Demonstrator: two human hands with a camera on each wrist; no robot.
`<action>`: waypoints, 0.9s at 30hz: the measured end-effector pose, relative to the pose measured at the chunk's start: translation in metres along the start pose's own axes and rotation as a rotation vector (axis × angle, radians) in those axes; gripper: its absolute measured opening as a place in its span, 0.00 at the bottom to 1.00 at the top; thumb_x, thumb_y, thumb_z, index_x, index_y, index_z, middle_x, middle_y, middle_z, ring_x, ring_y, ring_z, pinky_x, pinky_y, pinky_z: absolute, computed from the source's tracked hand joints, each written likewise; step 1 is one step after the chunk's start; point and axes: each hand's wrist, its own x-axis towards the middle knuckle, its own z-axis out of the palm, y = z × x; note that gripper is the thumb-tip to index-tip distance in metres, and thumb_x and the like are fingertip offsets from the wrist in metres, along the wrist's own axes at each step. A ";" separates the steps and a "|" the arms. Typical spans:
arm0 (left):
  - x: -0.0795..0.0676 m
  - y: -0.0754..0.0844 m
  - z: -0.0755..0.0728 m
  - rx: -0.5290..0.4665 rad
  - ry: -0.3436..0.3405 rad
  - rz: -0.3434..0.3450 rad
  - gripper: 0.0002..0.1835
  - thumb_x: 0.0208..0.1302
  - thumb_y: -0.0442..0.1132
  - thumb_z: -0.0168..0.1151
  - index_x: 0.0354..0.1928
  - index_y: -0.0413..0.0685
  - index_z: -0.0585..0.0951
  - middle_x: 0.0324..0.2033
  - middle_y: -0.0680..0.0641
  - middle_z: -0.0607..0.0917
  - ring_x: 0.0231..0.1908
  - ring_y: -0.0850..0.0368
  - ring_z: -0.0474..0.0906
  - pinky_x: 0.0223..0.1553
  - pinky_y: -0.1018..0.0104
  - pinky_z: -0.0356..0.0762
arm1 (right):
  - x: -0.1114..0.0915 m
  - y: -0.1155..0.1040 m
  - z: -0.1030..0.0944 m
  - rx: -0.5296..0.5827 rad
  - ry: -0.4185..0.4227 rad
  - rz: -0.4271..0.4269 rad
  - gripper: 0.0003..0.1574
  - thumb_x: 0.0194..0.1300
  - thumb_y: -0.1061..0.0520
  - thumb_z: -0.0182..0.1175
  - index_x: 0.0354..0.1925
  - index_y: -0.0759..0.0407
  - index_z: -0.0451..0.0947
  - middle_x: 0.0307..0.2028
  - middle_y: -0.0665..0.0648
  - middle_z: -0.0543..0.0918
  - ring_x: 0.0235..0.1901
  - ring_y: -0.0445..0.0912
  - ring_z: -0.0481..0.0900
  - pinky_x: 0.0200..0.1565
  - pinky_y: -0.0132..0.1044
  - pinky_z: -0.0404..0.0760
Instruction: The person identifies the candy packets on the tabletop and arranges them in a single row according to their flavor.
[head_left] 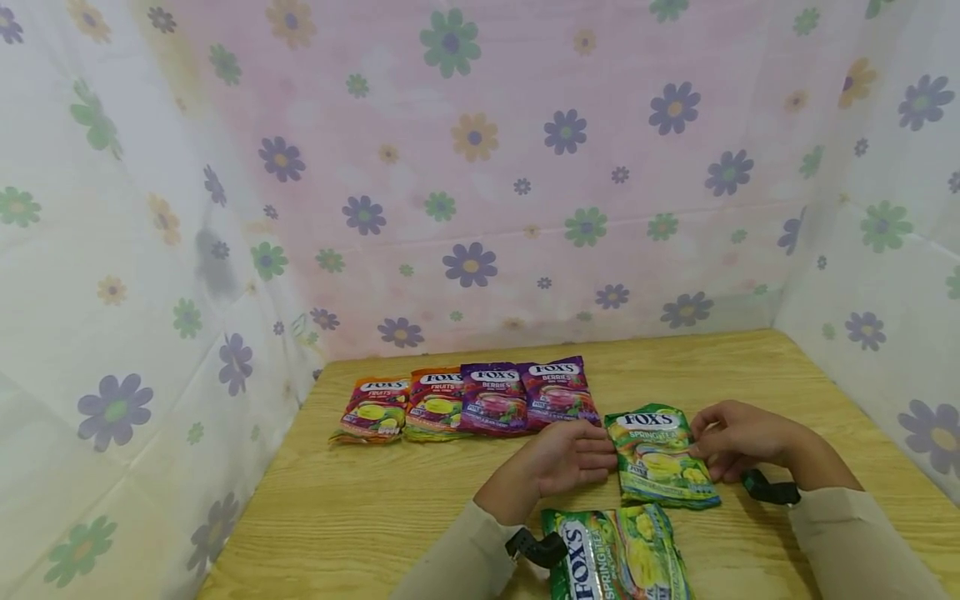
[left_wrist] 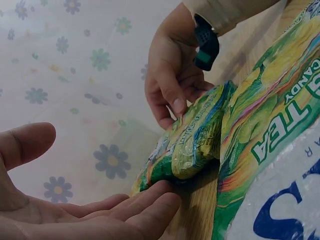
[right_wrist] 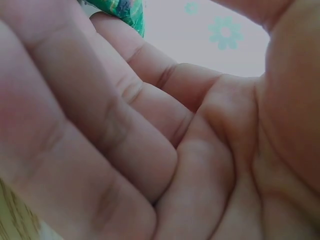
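Note:
A green Fox's Spring Tea candy packet [head_left: 660, 458] lies on the table between the two hands. My left hand [head_left: 562, 458] is at its left edge, palm turned up and fingers straight, fingertips close against the packet. At the right edge, my right hand [head_left: 742, 442] has bent fingers and holds the packet's side between thumb and index finger. The right wrist view is mostly filled by the right hand's fingers and palm, with a green corner of the packet [right_wrist: 127, 12] at the top. A second green Spring Tea packet [head_left: 618, 554] lies sideways nearer the body.
Along the left back of the wooden table [head_left: 390, 508] lie two orange Fruits packets [head_left: 378, 408] and two purple Berries packets [head_left: 495, 400], in an overlapping row. Flower-printed curtains [head_left: 480, 192] enclose the back and both sides.

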 end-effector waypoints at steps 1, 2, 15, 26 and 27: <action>0.000 0.000 0.000 0.000 -0.005 0.000 0.33 0.78 0.45 0.49 0.75 0.29 0.63 0.73 0.29 0.68 0.73 0.33 0.67 0.76 0.40 0.61 | 0.000 0.000 0.000 -0.005 0.004 -0.001 0.22 0.73 0.53 0.64 0.51 0.69 0.71 0.32 0.62 0.87 0.29 0.51 0.86 0.32 0.47 0.87; 0.000 0.000 0.000 0.000 -0.009 0.000 0.33 0.78 0.45 0.49 0.75 0.29 0.63 0.73 0.29 0.68 0.73 0.33 0.67 0.76 0.40 0.61 | -0.001 0.000 0.000 -0.010 0.005 -0.002 0.22 0.73 0.53 0.64 0.51 0.69 0.71 0.32 0.62 0.87 0.29 0.51 0.86 0.31 0.48 0.87; -0.001 0.002 0.002 -0.015 -0.029 0.011 0.34 0.73 0.45 0.58 0.74 0.31 0.66 0.72 0.32 0.70 0.72 0.36 0.69 0.76 0.42 0.61 | -0.005 -0.006 -0.002 -0.005 0.010 -0.033 0.22 0.73 0.55 0.63 0.51 0.71 0.69 0.31 0.65 0.86 0.26 0.51 0.84 0.28 0.47 0.84; 0.001 0.006 0.003 -0.045 -0.053 0.044 0.36 0.72 0.44 0.57 0.76 0.33 0.63 0.73 0.34 0.69 0.74 0.37 0.66 0.77 0.44 0.59 | -0.008 -0.012 -0.003 -0.036 0.069 -0.040 0.23 0.72 0.54 0.64 0.53 0.70 0.70 0.34 0.62 0.87 0.30 0.56 0.87 0.31 0.51 0.87; 0.001 0.006 0.003 -0.049 -0.054 0.047 0.36 0.72 0.44 0.57 0.76 0.33 0.63 0.73 0.34 0.70 0.74 0.37 0.66 0.77 0.44 0.59 | -0.008 -0.011 -0.004 -0.036 0.073 -0.044 0.23 0.72 0.54 0.64 0.53 0.70 0.70 0.34 0.62 0.87 0.30 0.56 0.87 0.31 0.51 0.87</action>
